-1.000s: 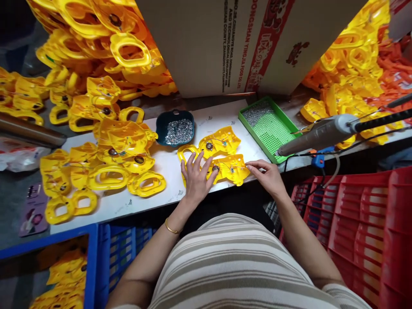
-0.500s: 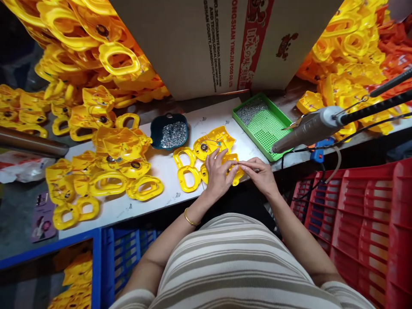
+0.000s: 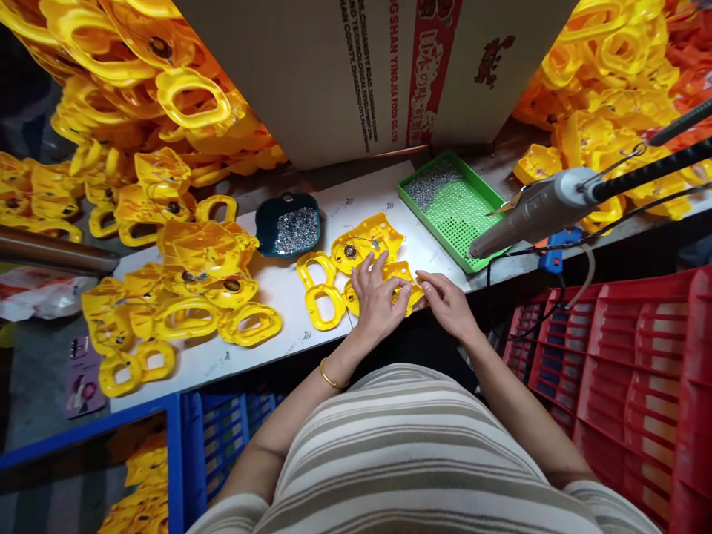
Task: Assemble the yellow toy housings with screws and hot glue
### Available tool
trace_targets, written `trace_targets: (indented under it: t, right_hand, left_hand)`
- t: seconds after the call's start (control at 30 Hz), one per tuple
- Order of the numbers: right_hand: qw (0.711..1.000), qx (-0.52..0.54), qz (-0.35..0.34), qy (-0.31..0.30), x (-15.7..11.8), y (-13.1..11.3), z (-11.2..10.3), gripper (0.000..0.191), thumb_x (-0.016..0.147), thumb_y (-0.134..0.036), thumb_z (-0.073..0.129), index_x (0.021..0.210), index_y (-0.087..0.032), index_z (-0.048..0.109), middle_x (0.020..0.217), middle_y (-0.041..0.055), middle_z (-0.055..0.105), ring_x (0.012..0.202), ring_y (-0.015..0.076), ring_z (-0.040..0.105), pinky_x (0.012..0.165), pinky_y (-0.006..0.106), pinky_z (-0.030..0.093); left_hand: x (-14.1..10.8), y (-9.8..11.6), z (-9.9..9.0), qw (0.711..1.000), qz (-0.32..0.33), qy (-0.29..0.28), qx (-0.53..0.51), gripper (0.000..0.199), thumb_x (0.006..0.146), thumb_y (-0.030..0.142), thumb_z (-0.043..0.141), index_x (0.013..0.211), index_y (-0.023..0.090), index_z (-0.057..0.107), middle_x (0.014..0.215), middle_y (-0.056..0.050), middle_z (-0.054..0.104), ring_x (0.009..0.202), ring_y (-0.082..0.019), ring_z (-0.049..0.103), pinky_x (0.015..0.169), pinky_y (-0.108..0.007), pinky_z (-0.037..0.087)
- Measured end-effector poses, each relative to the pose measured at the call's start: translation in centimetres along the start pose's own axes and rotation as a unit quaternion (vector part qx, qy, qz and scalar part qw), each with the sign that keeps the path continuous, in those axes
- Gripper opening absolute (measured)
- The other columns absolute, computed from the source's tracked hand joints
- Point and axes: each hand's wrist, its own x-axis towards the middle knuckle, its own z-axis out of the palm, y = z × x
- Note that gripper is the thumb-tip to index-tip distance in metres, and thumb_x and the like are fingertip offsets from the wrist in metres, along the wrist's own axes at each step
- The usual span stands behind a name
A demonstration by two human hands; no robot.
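Observation:
Two yellow plastic shells lie on the white board; the upper shell shows wires and a round dark part. Over the lower shell is my left hand, its thumb and index finger pinched at the shell's right part and the other fingers spread; what the pinch holds is too small to tell. At that shell's right edge is my right hand, thumb and index finger together, their content too small to make out. A dark bowl of small metal pieces and a green tray stand behind.
Yellow parts are piled at the left. A grey electric screwdriver hangs over the green tray. Behind stands a large carton. A red crate is at the right, a blue crate at the lower left.
My hands have moved slightly apart; the fingertips that met over the lower shell now have a gap between them. The view has shifted a little.

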Motion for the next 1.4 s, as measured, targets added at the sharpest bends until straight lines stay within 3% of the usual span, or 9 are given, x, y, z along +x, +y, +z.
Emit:
trace_targets:
  t: [0.33,0.53,0.73,0.83,0.97,1.1,1.23,1.4]
  right_hand:
    - [1.000,-0.001,-0.009,-0.021,-0.1,0.4,0.3,0.044,0.092,-0.050,0.044,0.120,-0.023,0.064,0.109,0.0091,0.063,0.065,0.0146,0.064,0.070,0.035,0.056]
    - [0.995,0.066,0.071,-0.024,0.4,0.5,0.9,0.051,0.085,-0.054,0.053,0.124,-0.021,0.061,0.109,0.0099,0.058,0.061,0.0118,0.060,0.041,0.023,0.045]
    - [0.982,0.127,0.113,-0.087,0.9,-1.3,1.0,0.048,0.079,-0.051,0.062,0.115,-0.019,0.063,0.095,0.0065,0.065,0.058,0.0106,0.060,0.037,0.019,0.043]
    - [0.964,0.185,0.143,-0.125,1.0,-1.6,1.1,0.049,0.077,-0.051,0.065,0.112,-0.016,0.061,0.079,0.0021,0.064,0.054,0.0077,0.055,0.038,0.016,0.040]
    - [0.944,0.256,0.156,-0.139,0.8,-1.5,2.1,0.053,0.075,-0.051,0.069,0.112,-0.015,0.060,0.074,-0.0019,0.060,0.048,0.0023,0.048,0.039,0.013,0.033]
    - [0.950,0.242,0.157,-0.119,0.8,-1.7,3.3,0.054,0.071,-0.051,0.073,0.109,-0.013,0.060,0.070,-0.0031,0.060,0.044,0.0027,0.047,0.039,0.016,0.034]
    - [0.953,0.231,0.146,-0.132,1.5,-1.8,3.1,0.051,0.076,-0.047,0.070,0.112,-0.013,0.060,0.070,-0.0033,0.058,0.045,0.0039,0.050,0.041,0.017,0.037]
    - [0.946,0.219,0.120,-0.206,0.2,-2.2,1.9,0.060,0.075,-0.054,0.069,0.117,-0.014,0.056,0.074,-0.0024,0.058,0.049,0.0039,0.049,0.043,0.017,0.037]
  left_hand:
    - [0.3,0.1,0.2,1.000,-0.011,-0.012,0.011,0.016,0.087,0.031,0.059,0.080,0.024,0.072,0.146,-0.004,0.046,0.140,-0.033,0.027,0.113,-0.064,0.012]
    - [0.1,-0.2,0.5,1.000,0.016,0.004,0.012,0.015,0.085,0.029,0.059,0.077,0.024,0.071,0.142,-0.004,0.051,0.140,-0.032,0.029,0.115,-0.062,0.010]
    - [-1.0,-0.6,0.5,0.999,0.035,0.040,-0.001,0.016,0.086,0.028,0.058,0.077,0.024,0.070,0.135,-0.004,0.056,0.136,-0.028,0.035,0.117,-0.059,0.009]
    - [-1.4,-0.7,0.2,0.998,0.031,0.048,-0.011,0.017,0.088,0.029,0.057,0.078,0.023,0.069,0.133,-0.005,0.057,0.131,-0.027,0.040,0.116,-0.057,0.014]
    - [-2.2,-1.6,-0.2,0.997,0.041,0.059,-0.027,0.020,0.090,0.030,0.054,0.079,0.023,0.069,0.129,-0.007,0.058,0.122,-0.026,0.047,0.113,-0.056,0.020]
    - [-2.3,-4.4,-0.7,0.991,0.116,0.068,-0.002,0.020,0.091,0.032,0.056,0.084,0.024,0.073,0.128,-0.010,0.057,0.118,-0.030,0.050,0.103,-0.058,0.030]
    - [0.0,-6.9,-1.6,0.975,0.218,0.034,-0.008,0.017,0.088,0.039,0.061,0.089,0.027,0.072,0.122,-0.008,0.062,0.105,-0.029,0.058,0.089,-0.049,0.043]
    - [1.3,-5.5,-4.0,0.975,0.206,-0.061,-0.047,0.047,0.086,0.051,0.062,0.124,0.023,0.057,0.113,-0.008,0.067,0.100,-0.024,0.063,0.087,-0.039,0.050]
